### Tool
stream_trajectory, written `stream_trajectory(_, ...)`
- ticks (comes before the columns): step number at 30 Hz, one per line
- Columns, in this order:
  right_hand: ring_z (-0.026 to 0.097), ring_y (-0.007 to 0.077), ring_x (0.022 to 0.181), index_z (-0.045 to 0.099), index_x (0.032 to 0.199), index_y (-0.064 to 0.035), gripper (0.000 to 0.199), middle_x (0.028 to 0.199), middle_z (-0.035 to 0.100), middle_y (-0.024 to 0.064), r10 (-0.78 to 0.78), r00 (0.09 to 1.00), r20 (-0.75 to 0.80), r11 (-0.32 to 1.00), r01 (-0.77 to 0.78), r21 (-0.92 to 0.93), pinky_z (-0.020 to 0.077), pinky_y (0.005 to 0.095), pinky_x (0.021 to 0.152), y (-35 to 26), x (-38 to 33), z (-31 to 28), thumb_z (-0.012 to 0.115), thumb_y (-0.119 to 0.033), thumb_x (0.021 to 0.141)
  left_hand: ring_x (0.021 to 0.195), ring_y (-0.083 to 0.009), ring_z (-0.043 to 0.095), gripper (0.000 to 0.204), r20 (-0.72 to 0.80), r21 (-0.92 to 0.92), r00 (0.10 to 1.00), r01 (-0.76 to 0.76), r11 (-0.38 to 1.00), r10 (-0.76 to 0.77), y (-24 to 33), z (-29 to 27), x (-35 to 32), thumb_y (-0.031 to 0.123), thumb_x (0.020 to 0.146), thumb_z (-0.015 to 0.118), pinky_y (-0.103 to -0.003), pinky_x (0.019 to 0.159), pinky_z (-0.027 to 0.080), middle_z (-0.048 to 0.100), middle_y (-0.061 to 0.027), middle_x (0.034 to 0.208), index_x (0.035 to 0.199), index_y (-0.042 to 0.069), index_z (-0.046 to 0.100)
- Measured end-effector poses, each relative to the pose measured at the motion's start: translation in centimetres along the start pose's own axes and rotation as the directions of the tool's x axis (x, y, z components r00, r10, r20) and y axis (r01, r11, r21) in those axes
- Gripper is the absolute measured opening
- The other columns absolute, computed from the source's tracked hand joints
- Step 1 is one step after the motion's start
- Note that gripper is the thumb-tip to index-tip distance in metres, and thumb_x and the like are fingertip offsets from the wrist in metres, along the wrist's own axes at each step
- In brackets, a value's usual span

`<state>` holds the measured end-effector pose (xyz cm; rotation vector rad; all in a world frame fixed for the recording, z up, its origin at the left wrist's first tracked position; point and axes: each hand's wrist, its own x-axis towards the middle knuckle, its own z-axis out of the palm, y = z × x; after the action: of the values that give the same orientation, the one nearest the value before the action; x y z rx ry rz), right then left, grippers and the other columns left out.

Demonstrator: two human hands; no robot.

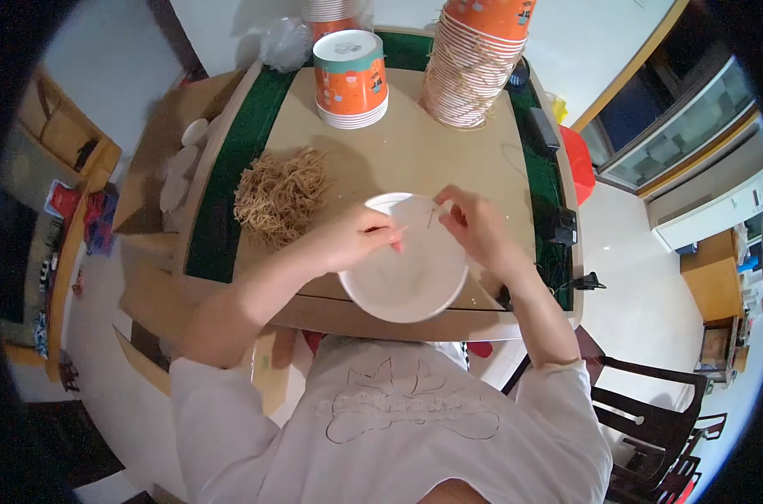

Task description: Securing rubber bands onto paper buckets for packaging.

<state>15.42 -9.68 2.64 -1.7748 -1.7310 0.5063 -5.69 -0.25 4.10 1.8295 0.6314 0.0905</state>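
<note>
A white round paper tub (407,286) stands at the table's near edge in front of me, its open mouth facing up. My left hand (366,233) is over its left rim with the fingers pinched together. Across the opening, my right hand (472,225) is closed at the right rim, thumb and fingers bent together. Short thin strands show by both sets of fingertips, too fine to make out. Left of the tub lies a loose heap of tan paper-like strings (282,197).
Toward the back are an upside-down orange tub stack (350,84) and a taller stack (474,76) with tan strands between its rims. A clear plastic bag (286,44) sits at the back left. Chargers (565,225) line the right edge; a cardboard box (142,181) stands left, a dark chair (650,403) right.
</note>
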Motion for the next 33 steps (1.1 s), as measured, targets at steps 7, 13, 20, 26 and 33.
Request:
stream_trajectory(7, 0.060, 0.0248, 0.075, 0.059, 0.103, -0.0047, 0.026, 0.081, 0.057, 0.0117, -0.200, 0.980, 0.006, 0.970, 0.199, -0.138, 0.0465, 0.0357, 0.068, -0.2, 5.2, -0.7, 0.056, 0.004, 0.078, 0.053, -0.0073, 0.037, 0.021, -0.051, -0.940, 0.996, -0.071, 0.334, 0.067, 1.1, 1.6, -4.6, 0.026, 0.094, 0.047, -0.021, 0.048, 0.027, 0.044, 0.0023, 0.068, 0.089, 0.006, 0.053)
stream_trajectory(13, 0.055, 0.0119, 0.064, 0.054, 0.118, -0.0076, 0.036, 0.073, 0.057, 0.0064, -0.081, 0.974, 0.211, 0.923, -0.007, 0.385, 0.0446, 0.0268, 0.060, -5.8, -2.1, -1.3, 0.060, -0.006, 0.083, 0.070, -0.0136, 0.044, 0.020, -0.271, -0.961, 0.957, -0.274, 0.021, 0.101, 0.0, 4.6, -2.6, 0.027, 0.093, 0.049, -0.028, 0.064, 0.036, 0.048, -0.0013, 0.077, 0.092, 0.008, 0.053)
stream_trajectory(20, 0.059, 0.0083, 0.062, 0.054, 0.112, -0.0030, 0.023, 0.073, 0.061, 0.0038, 0.135, 0.911, 0.389, 0.599, -0.388, 0.700, 0.0455, 0.0203, 0.052, -4.5, -7.2, 2.9, 0.056, -0.006, 0.089, 0.086, -0.0185, 0.053, 0.022, -0.315, -0.948, 0.949, -0.315, 0.039, 0.015, -0.2, 5.7, -2.0, 0.028, 0.093, 0.050, -0.033, 0.079, 0.043, 0.055, -0.0051, 0.088, 0.096, 0.007, 0.054)
stream_trajectory(26, 0.062, 0.0116, 0.068, 0.060, 0.103, 0.0015, 0.017, 0.079, 0.064, 0.0073, 0.070, 0.951, 0.301, 0.515, -0.293, 0.806, 0.0518, 0.0237, 0.059, -3.4, -7.6, 3.9, 0.052, -0.009, 0.093, 0.087, -0.0187, 0.054, 0.024, -0.288, -0.956, 0.957, -0.286, -0.060, 0.039, 0.8, 7.3, -0.6, 0.028, 0.094, 0.049, -0.036, 0.083, 0.044, 0.057, -0.0065, 0.090, 0.099, 0.005, 0.054)
stream_trajectory(33, 0.063, 0.0218, 0.090, 0.059, 0.108, 0.0060, 0.022, 0.104, 0.063, 0.0157, 0.371, 0.907, -0.197, 0.455, 0.007, 0.890, 0.0511, 0.0330, 0.083, 0.1, -8.0, 2.9, 0.049, -0.007, 0.093, 0.074, -0.0109, 0.052, 0.020, -0.539, -0.464, 0.827, -0.451, 0.763, 0.162, 0.2, 8.2, -0.7, 0.016, 0.097, 0.044, -0.021, 0.069, 0.040, 0.056, -0.0042, 0.080, 0.090, 0.001, 0.055)
